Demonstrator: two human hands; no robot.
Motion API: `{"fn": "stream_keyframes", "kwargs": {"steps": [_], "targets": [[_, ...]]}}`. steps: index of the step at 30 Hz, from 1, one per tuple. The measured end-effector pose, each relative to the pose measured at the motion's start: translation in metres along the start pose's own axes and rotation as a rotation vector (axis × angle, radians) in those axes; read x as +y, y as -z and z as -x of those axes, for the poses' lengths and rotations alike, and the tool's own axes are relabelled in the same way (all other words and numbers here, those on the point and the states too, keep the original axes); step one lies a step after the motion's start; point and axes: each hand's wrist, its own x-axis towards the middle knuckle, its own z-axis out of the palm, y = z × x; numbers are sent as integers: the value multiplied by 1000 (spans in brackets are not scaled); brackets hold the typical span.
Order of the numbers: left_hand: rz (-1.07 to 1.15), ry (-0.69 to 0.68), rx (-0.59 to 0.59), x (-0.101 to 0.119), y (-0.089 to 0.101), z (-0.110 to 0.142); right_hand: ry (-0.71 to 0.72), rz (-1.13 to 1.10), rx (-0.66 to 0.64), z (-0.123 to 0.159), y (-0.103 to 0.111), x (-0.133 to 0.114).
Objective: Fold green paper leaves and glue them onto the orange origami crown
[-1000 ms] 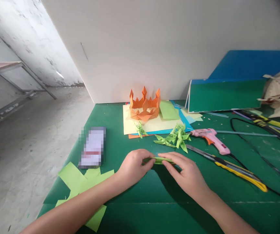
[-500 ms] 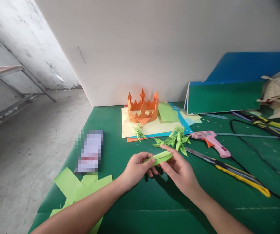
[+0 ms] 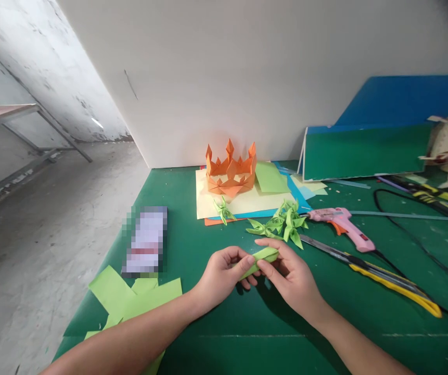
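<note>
Between both hands, above the green tabletop, is a narrow folded strip of light green paper (image 3: pixel 261 259). My left hand (image 3: pixel 224 272) pinches its left end with thumb and fingers, which hide part of it. Closed on the right end, my right hand (image 3: pixel 290 271) has its thumb pressed to the near side and its fingers behind. Just past the hands lies a cluster of folded green paper flowers (image 3: pixel 284 221). One more green paper flower (image 3: pixel 224 209) sits to its left, by an orange folded paper crown (image 3: pixel 231 177).
A pink glue gun (image 3: pixel 344 224) with a black cord and a yellow-handled utility knife (image 3: pixel 380 273) lie to the right. Loose green paper sheets (image 3: pixel 138 302) are under my left forearm, near a blurred-out phone (image 3: pixel 145 239). Coloured sheets (image 3: pixel 204 205) lie beneath the crown. Behind stands a white board (image 3: pixel 208 78).
My right thumb and fingers have closed in on the green paper, which now looks narrower and more tilted. The whole view has shifted slightly.
</note>
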Motion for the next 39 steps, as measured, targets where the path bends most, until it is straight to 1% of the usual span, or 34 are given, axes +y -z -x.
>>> {"fn": "stream_keyframes", "kwargs": {"steps": [5, 10, 14, 22, 28, 34, 39], "targets": [[32, 1, -12, 0, 2, 0, 24, 17, -52, 1, 1, -4], [59, 15, -20, 1, 2, 0, 10, 38, -17, 1, 0, -1], [67, 15, -25, 3, 1, 0, 29, 51, 7, 0, -1, 2], [5, 24, 20, -2, 1, -1, 69, 168, 56, 0, -5, 3], [-16, -2, 37, -7, 2, -1, 48, 170, 55, 2, -7, 7], [-157, -30, 84, -5, -1, 5, 67, 202, 47, 1, -10, 0], [-146, -27, 79, -6, 0, 5, 49, 207, 61, 0, -13, -3]]}}
